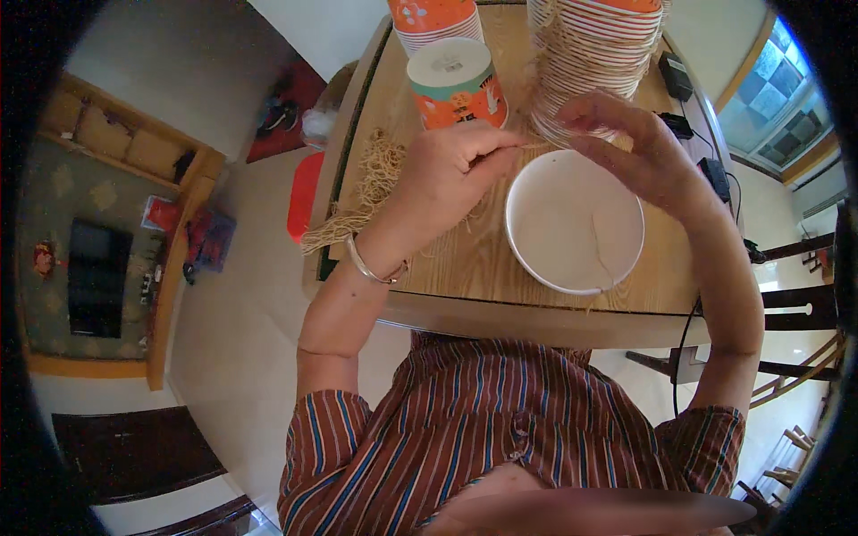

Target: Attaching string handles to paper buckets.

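My left hand [460, 165] is closed, thumb and forefinger pinching a thin tan string [536, 145] above the far rim of a white paper bucket [572, 223]. My right hand [639, 147] is curved beside the string's other end, with a gap between thumb and fingers. The bucket stands mouth up near the table's front edge; a strand of string hangs over its inner wall. Left of my left forearm lies a loose bundle of tan strings [380, 174]. Beyond my hands rises a tall stack of paper buckets [594, 54] with string around it.
An upturned orange and green bucket [456, 85] stands before another bucket stack [435, 22]. Black power adapters [677, 76] and cables line the right edge of the wooden table [483, 268]. A red object [306, 196] sits by the left edge; a dark chair [795, 308] stands right.
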Available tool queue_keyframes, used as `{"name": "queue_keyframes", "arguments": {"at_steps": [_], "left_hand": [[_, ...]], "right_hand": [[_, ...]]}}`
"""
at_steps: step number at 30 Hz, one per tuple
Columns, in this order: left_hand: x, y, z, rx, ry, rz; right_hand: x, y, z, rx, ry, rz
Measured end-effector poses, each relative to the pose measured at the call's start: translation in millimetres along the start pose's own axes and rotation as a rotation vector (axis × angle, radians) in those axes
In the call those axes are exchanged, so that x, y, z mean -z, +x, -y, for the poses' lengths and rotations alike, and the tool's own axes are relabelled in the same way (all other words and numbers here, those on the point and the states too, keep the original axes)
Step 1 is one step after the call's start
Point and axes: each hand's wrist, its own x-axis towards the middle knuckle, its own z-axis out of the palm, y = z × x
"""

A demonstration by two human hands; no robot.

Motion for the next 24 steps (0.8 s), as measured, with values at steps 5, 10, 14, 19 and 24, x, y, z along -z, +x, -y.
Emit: {"name": "queue_keyframes", "arguments": {"at_steps": [5,10,14,19,24], "left_hand": [[-0.3,3.4,-17.5,-0.222,0.439,0.02],[-6.5,7.4,-25.2,-0.286,0.514,0.051],[-9.4,1.0,-20.9,-0.256,0.542,0.097],[-11.4,1.8,-21.4,-0.286,0.52,0.025],[-14.0,2.1,-14.3,-0.314,0.597,0.028]], "right_hand": [[-16.5,-9.2,47.1,-0.119,-0.126,-0.086],[-41.2,-12.2,29.4,-0.311,0.212,0.153],[-40.9,-17.0,25.4,-0.478,0.605,0.096],[-45.7,-19.4,25.8,-0.669,0.877,0.054],[-41.0,-20.7,23.7,-0.629,0.375,0.064]]}}
